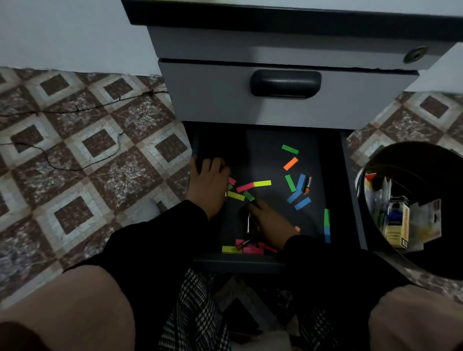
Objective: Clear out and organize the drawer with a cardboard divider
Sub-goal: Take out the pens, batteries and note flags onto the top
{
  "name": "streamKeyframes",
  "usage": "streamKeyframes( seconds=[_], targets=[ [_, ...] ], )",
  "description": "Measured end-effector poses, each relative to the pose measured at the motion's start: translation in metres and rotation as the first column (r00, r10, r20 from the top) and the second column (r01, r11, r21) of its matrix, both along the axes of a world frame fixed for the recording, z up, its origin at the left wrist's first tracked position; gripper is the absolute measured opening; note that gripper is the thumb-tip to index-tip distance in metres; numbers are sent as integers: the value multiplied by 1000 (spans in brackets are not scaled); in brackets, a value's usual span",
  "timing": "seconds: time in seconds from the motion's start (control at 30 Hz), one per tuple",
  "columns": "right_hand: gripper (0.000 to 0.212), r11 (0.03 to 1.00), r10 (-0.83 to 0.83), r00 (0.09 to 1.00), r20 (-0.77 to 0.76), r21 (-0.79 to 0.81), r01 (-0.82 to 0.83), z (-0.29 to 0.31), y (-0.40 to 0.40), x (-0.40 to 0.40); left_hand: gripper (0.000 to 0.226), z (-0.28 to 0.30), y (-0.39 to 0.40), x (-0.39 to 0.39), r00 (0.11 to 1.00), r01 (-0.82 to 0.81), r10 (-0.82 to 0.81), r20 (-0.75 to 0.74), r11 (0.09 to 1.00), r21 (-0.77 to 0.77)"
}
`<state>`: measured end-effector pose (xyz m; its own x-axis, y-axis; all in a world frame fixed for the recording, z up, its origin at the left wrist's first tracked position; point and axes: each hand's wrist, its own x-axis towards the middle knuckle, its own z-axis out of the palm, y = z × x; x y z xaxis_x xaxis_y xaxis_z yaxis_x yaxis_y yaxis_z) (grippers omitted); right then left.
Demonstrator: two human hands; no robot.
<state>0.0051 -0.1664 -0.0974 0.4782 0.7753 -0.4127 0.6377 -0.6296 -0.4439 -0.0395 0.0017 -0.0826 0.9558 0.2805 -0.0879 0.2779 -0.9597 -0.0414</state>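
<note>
Drawer (330,178) stands pulled open, strewn with coloured paper strips (261,183) and a battery (307,185). Left hand (209,185) grips its left wall; right hand (272,218) grasps a dark object (unclear what). Sweep strips together before lifting them toward the bin (365,206), right.

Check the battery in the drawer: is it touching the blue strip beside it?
Touching. The head view shows the battery lying right alongside the upright blue strip, their long edges meeting with no dark drawer floor visible between them.
</note>
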Motion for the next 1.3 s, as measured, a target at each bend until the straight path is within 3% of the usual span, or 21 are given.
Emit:
streamKeyframes(
  seconds=[0.17, 0.43, 0.6, 0.87, 1.03, 1.13, 1.3],
  targets=[
    [47, 993, 102, 994, 41, -70, -99, 0, 0, 2, 38, 4, 0, -1, 1000, -28, 28, -11, 999, -24],
    [53, 1000, 22, 998, 60, 6, -23, 27, -7, 0, 52, 40, -3, -16, 989, -73, 58, -135, 991, -114],
    [51, 997, -6, 993, 116, 77, -3, 79, -3, 14, 58, 71, -2, -32, 989, -89, 65, -133, 979, -185],
    [42, 976, 14, 957, 289, 203, -75, 182, -3, 31, 57, 149, -6, -30, 1000, -1, 1, 3, 986, -164],
    [43, 961, -23, 935, 354, 265, -77, 239, 0, 42, 62, 208, -6, -14, 981, 61, -30, 194, 986, -155],
    [44, 933, -96, 936, 338, 357, -33, 267, 7, 53, 50, 241, -4, -1, 935, 92, -32, 352, 984, -154],
    [43, 810, -290, 939, 185, 569, 138, 306, 21, 78, 38, 288, 6, 31, 904, 106, 6, 427, 966, -237]
  ],
)
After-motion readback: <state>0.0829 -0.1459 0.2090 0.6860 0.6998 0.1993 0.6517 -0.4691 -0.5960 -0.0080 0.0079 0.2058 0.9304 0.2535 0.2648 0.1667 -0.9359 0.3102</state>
